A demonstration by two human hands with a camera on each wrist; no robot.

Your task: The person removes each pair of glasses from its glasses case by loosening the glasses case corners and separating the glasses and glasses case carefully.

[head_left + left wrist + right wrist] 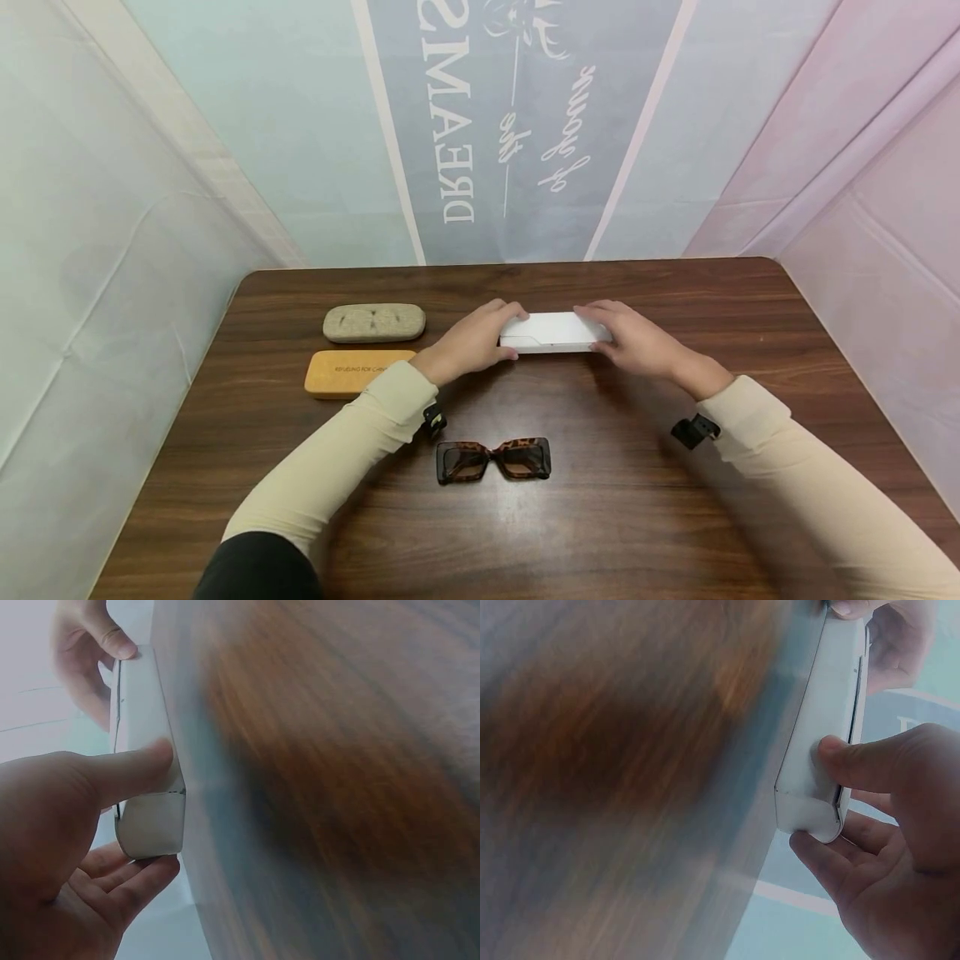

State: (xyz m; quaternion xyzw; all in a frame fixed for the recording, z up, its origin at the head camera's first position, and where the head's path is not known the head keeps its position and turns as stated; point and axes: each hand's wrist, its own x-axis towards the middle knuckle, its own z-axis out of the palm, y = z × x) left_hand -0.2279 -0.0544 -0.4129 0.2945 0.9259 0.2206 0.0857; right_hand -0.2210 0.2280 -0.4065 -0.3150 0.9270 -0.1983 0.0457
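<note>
A long white case (553, 330) with a lid seam lies toward the back of the table, a hand at each end. My left hand (477, 335) grips its left end, thumb on the front side and fingers round the end and top. The right end is held the same way by my right hand (637, 337). Close up, the left wrist view shows the case (146, 712) between thumb and fingers; the right wrist view shows the thumb pressed on its side (821, 712). Tortoiseshell sunglasses (493, 460) lie folded nearer to me.
Left of the white case are a beige woven glasses case (374, 323) and a yellow case (352, 372) with dark lettering, partly behind my left forearm. The brown wooden table (600, 517) ends at a printed cloth backdrop (517, 167), with cloth on both sides.
</note>
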